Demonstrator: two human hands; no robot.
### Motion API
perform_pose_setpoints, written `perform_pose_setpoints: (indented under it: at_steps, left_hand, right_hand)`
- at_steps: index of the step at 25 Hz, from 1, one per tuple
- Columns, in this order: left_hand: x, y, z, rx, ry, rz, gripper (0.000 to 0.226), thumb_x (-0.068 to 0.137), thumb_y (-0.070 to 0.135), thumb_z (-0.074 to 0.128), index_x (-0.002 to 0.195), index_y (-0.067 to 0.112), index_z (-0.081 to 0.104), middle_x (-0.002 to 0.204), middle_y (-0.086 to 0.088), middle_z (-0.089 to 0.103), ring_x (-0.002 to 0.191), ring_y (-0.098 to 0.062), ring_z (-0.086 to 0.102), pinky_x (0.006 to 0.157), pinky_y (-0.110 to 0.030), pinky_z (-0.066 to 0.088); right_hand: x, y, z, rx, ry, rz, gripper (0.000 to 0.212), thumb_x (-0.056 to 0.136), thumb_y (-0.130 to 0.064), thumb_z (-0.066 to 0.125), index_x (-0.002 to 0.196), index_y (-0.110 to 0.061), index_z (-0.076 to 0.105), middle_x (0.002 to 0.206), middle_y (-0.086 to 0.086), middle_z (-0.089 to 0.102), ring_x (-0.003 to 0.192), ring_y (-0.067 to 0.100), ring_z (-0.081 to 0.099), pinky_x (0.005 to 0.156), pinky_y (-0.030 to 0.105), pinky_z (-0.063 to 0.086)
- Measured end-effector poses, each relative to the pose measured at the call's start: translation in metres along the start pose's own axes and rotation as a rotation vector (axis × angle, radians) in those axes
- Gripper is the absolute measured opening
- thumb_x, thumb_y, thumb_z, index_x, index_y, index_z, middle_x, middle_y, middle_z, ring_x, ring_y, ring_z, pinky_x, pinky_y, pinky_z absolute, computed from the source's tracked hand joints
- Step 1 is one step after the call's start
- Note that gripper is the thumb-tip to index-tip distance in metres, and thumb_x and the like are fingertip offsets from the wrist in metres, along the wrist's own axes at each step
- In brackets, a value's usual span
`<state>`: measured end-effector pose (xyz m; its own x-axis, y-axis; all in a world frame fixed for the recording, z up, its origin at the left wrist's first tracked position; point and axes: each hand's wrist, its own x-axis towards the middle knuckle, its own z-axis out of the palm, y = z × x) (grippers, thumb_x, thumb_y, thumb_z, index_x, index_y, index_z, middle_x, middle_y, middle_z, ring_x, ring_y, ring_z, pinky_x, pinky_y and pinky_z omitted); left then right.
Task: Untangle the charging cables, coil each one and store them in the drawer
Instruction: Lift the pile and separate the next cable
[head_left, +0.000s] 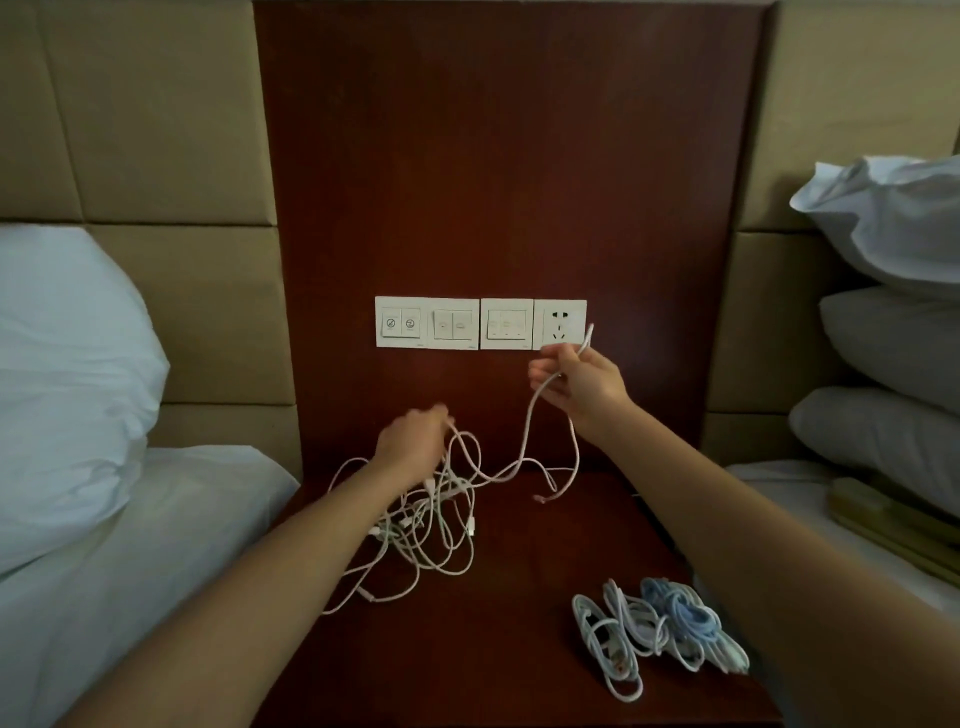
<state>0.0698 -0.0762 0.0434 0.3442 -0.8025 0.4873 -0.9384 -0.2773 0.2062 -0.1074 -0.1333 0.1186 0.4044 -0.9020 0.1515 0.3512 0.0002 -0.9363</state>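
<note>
Charging cable (528, 423), pinkish-white: gripped in the raised right hand (576, 384), fingers curled round it. Slack drops leftward to the left hand (415, 441), pinching a strand above the tangle (436, 530) on the nightstand (519, 665). Coiled cables (660, 629) lie below the right hand.

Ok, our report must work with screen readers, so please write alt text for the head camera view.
A person's right hand holds up one pale cable from a tangle of white charging cables, which the left hand grips, on a wooden nightstand. Coiled cables lie at its front right; a switch panel is on the wall behind, pillows on both sides.
</note>
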Motion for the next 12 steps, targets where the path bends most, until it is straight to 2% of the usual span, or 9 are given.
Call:
perform_pose_setpoints:
  at_steps: [2, 3, 5, 7, 9, 10, 12]
  left_hand:
    - [0.016, 0.006, -0.026, -0.409, 0.204, -0.215, 0.022, 0.100, 0.011, 0.037, 0.098, 0.006, 0.058, 0.092, -0.007, 0.062, 0.066, -0.018, 0.054, 0.051, -0.026, 0.038]
    - [0.022, 0.007, -0.037, -0.533, 0.312, -0.264, 0.021, 0.099, 0.007, 0.038, 0.096, 0.005, 0.059, 0.086, -0.007, 0.060, 0.065, -0.018, 0.054, 0.049, -0.025, 0.038]
    - [0.027, 0.009, -0.047, -0.694, 0.413, -0.246, 0.021, 0.097, 0.002, 0.039, 0.093, 0.007, 0.059, 0.082, -0.005, 0.058, 0.068, -0.021, 0.058, 0.051, -0.027, 0.047]
    - [0.032, 0.011, -0.056, -0.716, 0.371, -0.203, 0.021, 0.096, 0.002, 0.041, 0.095, 0.009, 0.061, 0.090, -0.005, 0.061, 0.069, -0.019, 0.059, 0.051, -0.020, 0.048]
    - [0.038, 0.014, -0.061, -0.550, 0.223, -0.115, 0.019, 0.094, 0.003, 0.048, 0.096, 0.007, 0.066, 0.094, -0.006, 0.065, 0.065, -0.014, 0.057, 0.053, -0.017, 0.045]
    - [0.038, 0.017, -0.064, -0.504, 0.203, -0.068, 0.017, 0.093, 0.005, 0.052, 0.096, 0.006, 0.068, 0.093, -0.006, 0.067, 0.065, -0.011, 0.056, 0.055, -0.014, 0.044]
    - [0.034, 0.027, -0.068, -0.528, 0.257, 0.012, 0.013, 0.090, 0.009, 0.059, 0.095, 0.007, 0.071, 0.083, 0.001, 0.066, 0.065, -0.004, 0.054, 0.056, -0.004, 0.039]
  right_hand:
    - [0.004, 0.004, -0.004, -0.090, 0.026, 0.036, 0.025, 0.102, -0.013, 0.035, 0.085, -0.009, 0.053, 0.067, 0.005, 0.054, 0.059, 0.011, 0.052, 0.060, 0.023, 0.049]
    - [0.006, 0.007, -0.005, -0.139, 0.032, 0.052, 0.025, 0.102, -0.011, 0.034, 0.086, -0.009, 0.053, 0.065, 0.005, 0.050, 0.055, 0.011, 0.046, 0.056, 0.021, 0.044]
    - [0.008, 0.012, -0.005, -0.247, 0.025, 0.083, 0.022, 0.101, -0.009, 0.034, 0.092, -0.008, 0.055, 0.061, 0.004, 0.045, 0.049, 0.010, 0.036, 0.048, 0.020, 0.034]
    - [0.009, 0.016, -0.005, -0.364, -0.045, 0.073, 0.015, 0.099, -0.009, 0.040, 0.096, -0.008, 0.055, 0.061, 0.003, 0.041, 0.048, 0.010, 0.032, 0.045, 0.020, 0.027]
    - [0.007, 0.018, 0.001, -0.453, -0.160, 0.037, 0.008, 0.096, -0.013, 0.050, 0.092, -0.010, 0.056, 0.063, 0.001, 0.038, 0.051, 0.009, 0.031, 0.046, 0.019, 0.025]
    - [0.006, 0.019, 0.006, -0.487, -0.211, 0.021, 0.006, 0.094, -0.015, 0.055, 0.091, -0.011, 0.056, 0.065, 0.000, 0.039, 0.053, 0.008, 0.032, 0.047, 0.019, 0.025]
    - [0.005, 0.024, 0.017, -0.532, -0.275, 0.009, 0.019, 0.089, -0.020, 0.063, 0.103, -0.009, 0.057, 0.069, -0.002, 0.042, 0.057, 0.008, 0.035, 0.049, 0.020, 0.028]
